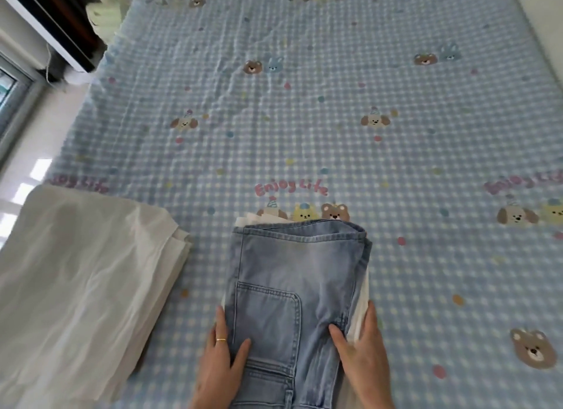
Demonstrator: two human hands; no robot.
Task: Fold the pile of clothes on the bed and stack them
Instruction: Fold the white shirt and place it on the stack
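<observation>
The left hand [220, 352] and right hand [361, 344] gripped the two sides of the folded jeans [292, 286], thumbs lying on the denim and fingers wrapped around its edges. The jeans lay on a folded white garment [361, 299] on the bed [335, 119]. A stack of white cloth [82, 280] sat just left of them.

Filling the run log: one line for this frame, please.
stage: stacking | left hand: grips jeans | right hand: grips jeans | jeans: folded, atop white clothes | white cloth: folded, left on bed
</observation>
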